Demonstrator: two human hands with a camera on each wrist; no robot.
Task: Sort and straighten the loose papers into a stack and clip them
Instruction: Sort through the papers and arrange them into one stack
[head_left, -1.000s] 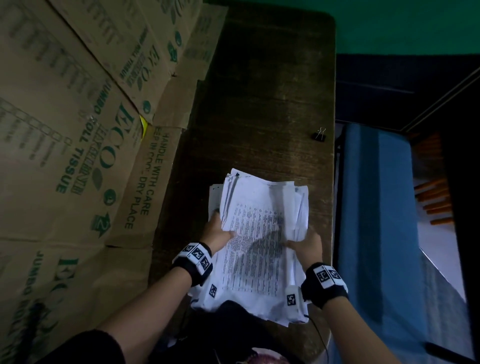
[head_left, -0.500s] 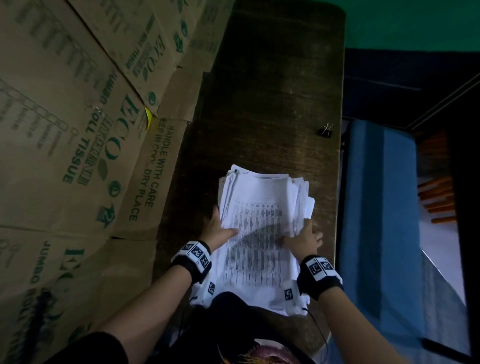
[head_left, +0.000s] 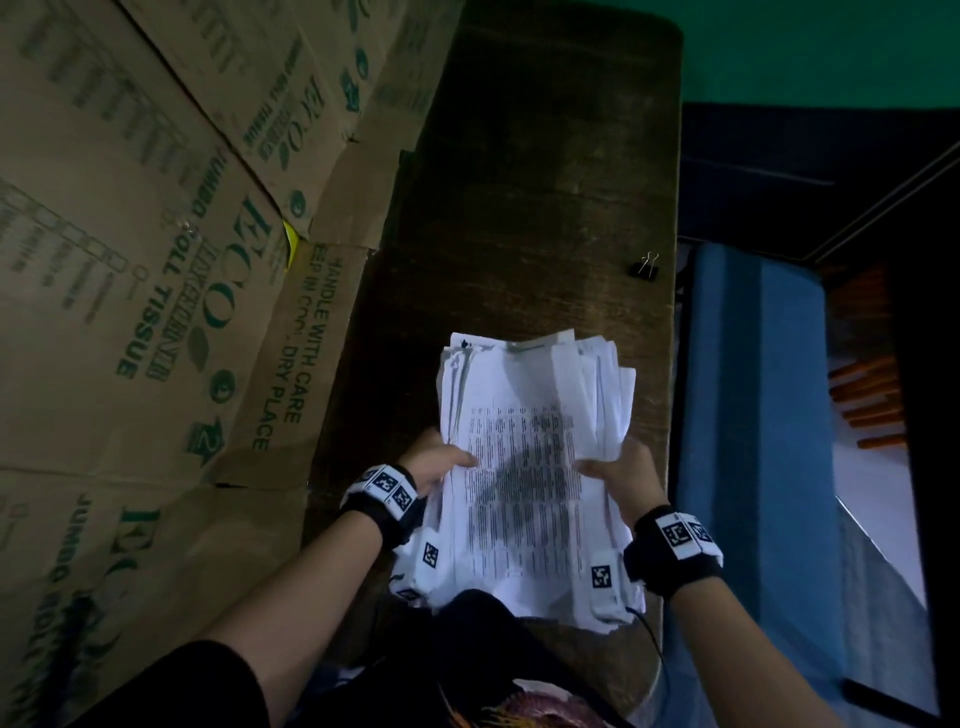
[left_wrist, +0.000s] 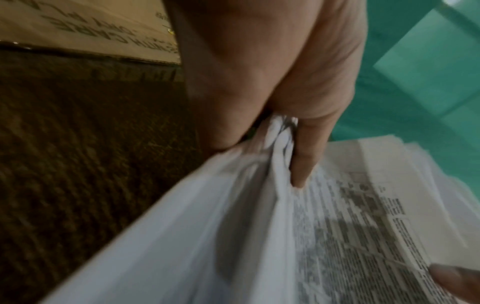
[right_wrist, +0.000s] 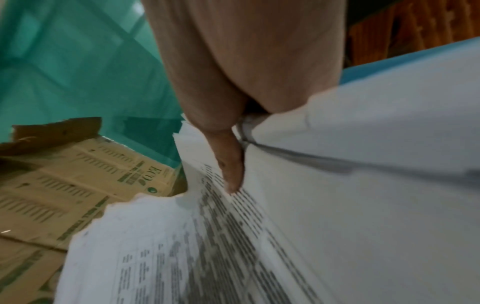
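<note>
Gripping both long edges of the paper stack (head_left: 524, 467): left hand (head_left: 434, 462) pinched the left edge, thumb on top; right hand (head_left: 621, 475) pinched the right edge the same way (thumb (right_wrist: 231, 164) lay flat on the printed top sheet). Held over the near end of the dark wooden table (head_left: 545, 182), sheet edges uneven, fanned at far right. Sat well apart near the table's right edge: black binder clip (head_left: 644, 267). Lay left of table: flattened cardboard boxes (head_left: 156, 260).
</note>
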